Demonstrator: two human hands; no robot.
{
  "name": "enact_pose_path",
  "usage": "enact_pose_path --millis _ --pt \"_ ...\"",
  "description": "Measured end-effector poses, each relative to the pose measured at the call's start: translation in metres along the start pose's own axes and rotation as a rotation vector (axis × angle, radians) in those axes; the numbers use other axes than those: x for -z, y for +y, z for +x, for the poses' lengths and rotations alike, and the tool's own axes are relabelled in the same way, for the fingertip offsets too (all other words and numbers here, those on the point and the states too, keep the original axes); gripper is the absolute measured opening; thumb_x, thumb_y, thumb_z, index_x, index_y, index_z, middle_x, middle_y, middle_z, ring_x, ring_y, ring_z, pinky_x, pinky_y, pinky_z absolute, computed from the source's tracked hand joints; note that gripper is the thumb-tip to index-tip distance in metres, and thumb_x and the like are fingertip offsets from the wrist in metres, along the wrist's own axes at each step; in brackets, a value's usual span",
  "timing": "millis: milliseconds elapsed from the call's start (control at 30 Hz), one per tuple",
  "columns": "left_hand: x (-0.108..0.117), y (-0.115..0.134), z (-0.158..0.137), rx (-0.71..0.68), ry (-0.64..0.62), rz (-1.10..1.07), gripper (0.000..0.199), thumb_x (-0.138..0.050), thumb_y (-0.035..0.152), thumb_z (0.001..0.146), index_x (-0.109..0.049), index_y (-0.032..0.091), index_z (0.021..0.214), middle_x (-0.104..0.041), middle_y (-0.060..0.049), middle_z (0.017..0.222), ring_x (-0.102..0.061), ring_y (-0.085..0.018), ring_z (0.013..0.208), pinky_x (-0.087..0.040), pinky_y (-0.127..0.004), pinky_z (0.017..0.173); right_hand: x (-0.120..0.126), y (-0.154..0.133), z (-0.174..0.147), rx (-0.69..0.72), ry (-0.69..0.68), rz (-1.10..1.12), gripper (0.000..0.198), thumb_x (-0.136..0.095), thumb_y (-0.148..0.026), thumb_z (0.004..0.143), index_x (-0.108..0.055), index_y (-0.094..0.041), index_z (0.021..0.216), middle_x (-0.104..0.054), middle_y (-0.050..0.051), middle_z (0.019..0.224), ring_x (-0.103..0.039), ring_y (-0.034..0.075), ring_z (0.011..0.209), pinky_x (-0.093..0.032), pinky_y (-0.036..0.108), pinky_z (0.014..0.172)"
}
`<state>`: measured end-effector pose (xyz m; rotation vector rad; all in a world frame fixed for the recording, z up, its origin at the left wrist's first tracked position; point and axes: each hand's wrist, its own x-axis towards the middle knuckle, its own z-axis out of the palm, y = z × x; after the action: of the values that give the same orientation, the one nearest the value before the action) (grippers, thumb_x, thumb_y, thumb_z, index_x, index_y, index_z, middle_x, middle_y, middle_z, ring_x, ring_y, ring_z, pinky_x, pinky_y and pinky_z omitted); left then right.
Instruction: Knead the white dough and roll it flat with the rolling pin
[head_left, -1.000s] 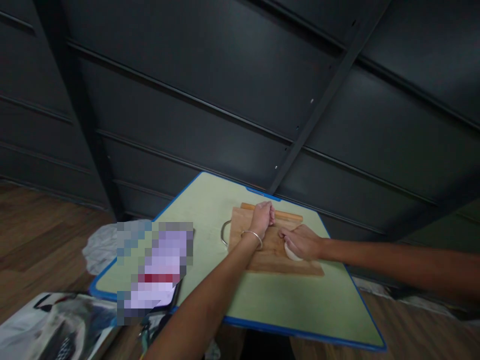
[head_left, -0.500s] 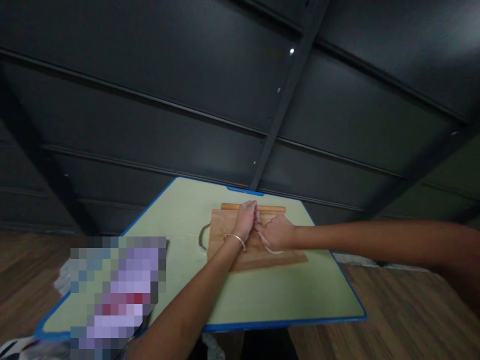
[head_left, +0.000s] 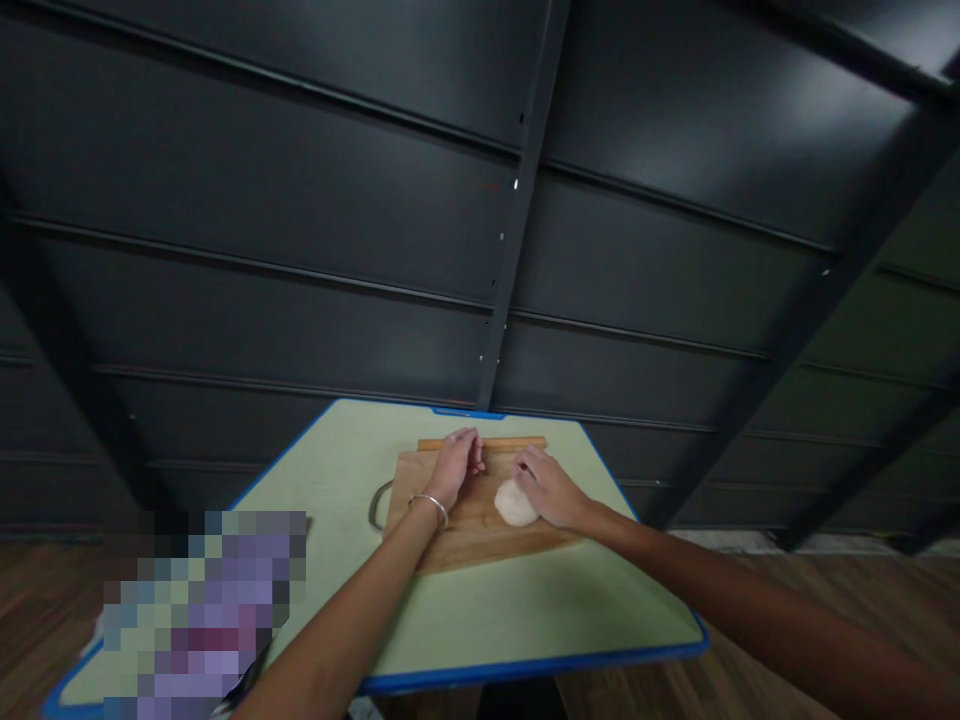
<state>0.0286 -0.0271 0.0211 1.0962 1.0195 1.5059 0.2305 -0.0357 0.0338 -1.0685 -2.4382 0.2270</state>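
A pale round lump of dough (head_left: 516,503) lies on the right half of a wooden cutting board (head_left: 450,545). Against the dough's right and upper side rests my right hand (head_left: 551,487), its fingers curled over the edge. My left hand (head_left: 456,466), with a bangle at the wrist, is held over the upper left of the board, palm turned inward. Its fingers are loosely bent, with nothing visible in them, and it is apart from the dough. Behind both hands a wooden rolling pin (head_left: 514,442) lies along the board's far edge, partly hidden by my left hand.
The board has a metal handle (head_left: 377,507) on its left. Beneath it is a pale green table (head_left: 337,570) with a blue rim. A blurred-out purple item (head_left: 232,600) sits at the table's left. Dark metal panels (head_left: 375,200) rise right behind the table.
My hands were together over the board's middle and have separated. My right hand is now at the dough, which shows much more. The view has tilted up and shifted right.
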Motion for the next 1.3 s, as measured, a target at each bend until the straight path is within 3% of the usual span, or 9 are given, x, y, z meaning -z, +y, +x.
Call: enact_pose_path --millis 167,267,500,767,900,1067,1300 --pt "0.000 -0.005 0.000 0.002 -0.003 -0.035 0.042 -0.066 0.060 0.074 -0.053 0.022 0.062 -0.051 0.003 0.053 -0.050 -0.010 0.046 -0.039 -0.021 0.047 -0.009 -0.012 0.029 -0.053 -0.156 -0.005 0.031 -0.047 -0.018 0.109 -0.065 -0.018 0.083 -0.072 0.006 0.090 -0.063 0.018 0.083 -0.045 0.029 0.080" --pt "0.000 -0.008 0.001 0.002 -0.022 -0.048 0.043 -0.067 0.061 0.075 -0.055 0.021 0.062 -0.051 0.003 0.052 -0.048 -0.010 0.045 -0.038 -0.021 0.046 -0.015 -0.022 0.037 -0.052 -0.272 -0.047 0.031 -0.045 -0.022 0.110 -0.070 -0.017 0.093 -0.078 0.009 0.099 -0.068 0.021 0.089 -0.046 0.029 0.081" --pt "-0.004 -0.008 0.002 -0.006 -0.013 -0.132 0.042 -0.069 0.056 0.076 -0.053 0.022 0.058 -0.049 0.003 0.052 -0.050 -0.011 0.047 -0.041 -0.023 0.048 -0.028 -0.037 0.034 -0.249 -0.275 -0.342 0.032 -0.039 -0.017 0.108 -0.066 -0.014 0.124 -0.078 0.016 0.119 -0.074 0.026 0.106 -0.049 0.034 0.090" --pt "-0.008 -0.016 0.003 -0.020 0.057 -0.128 0.040 -0.064 0.051 0.085 -0.055 0.022 0.059 -0.050 0.002 0.051 -0.044 -0.010 0.045 -0.036 -0.025 0.050 -0.033 -0.047 0.038 -0.160 -0.423 -0.508 0.033 -0.046 -0.012 0.104 -0.067 -0.013 0.130 -0.076 0.020 0.122 -0.075 0.029 0.105 -0.054 0.036 0.090" --pt "-0.005 -0.020 0.004 0.012 0.141 -0.144 0.041 -0.069 0.051 0.087 -0.054 0.022 0.062 -0.051 0.003 0.056 -0.045 -0.011 0.050 -0.038 -0.025 0.053 -0.042 -0.057 0.040 -0.114 -0.407 -0.571 0.040 -0.045 -0.012 0.104 -0.062 -0.011 0.140 -0.076 0.023 0.120 -0.075 0.031 0.103 -0.056 0.039 0.086" --pt "0.001 -0.017 0.005 -0.015 0.137 -0.108 0.042 -0.064 0.050 0.089 -0.053 0.022 0.061 -0.048 0.003 0.054 -0.043 -0.011 0.049 -0.035 -0.024 0.051 -0.038 -0.063 0.043 -0.158 -0.380 -0.490 0.034 -0.045 -0.016 0.105 -0.069 -0.014 0.129 -0.078 0.020 0.116 -0.075 0.030 0.106 -0.054 0.036 0.085" --pt "-0.007 -0.015 0.002 0.001 0.010 -0.075 0.040 -0.064 0.056 0.081 -0.053 0.022 0.061 -0.048 0.003 0.050 -0.042 -0.010 0.043 -0.032 -0.024 0.046 -0.030 -0.042 0.030 -0.343 -0.084 -0.301 0.036 -0.039 -0.025 0.112 -0.075 -0.021 0.106 -0.081 0.011 0.108 -0.075 0.023 0.096 -0.048 0.029 0.080"
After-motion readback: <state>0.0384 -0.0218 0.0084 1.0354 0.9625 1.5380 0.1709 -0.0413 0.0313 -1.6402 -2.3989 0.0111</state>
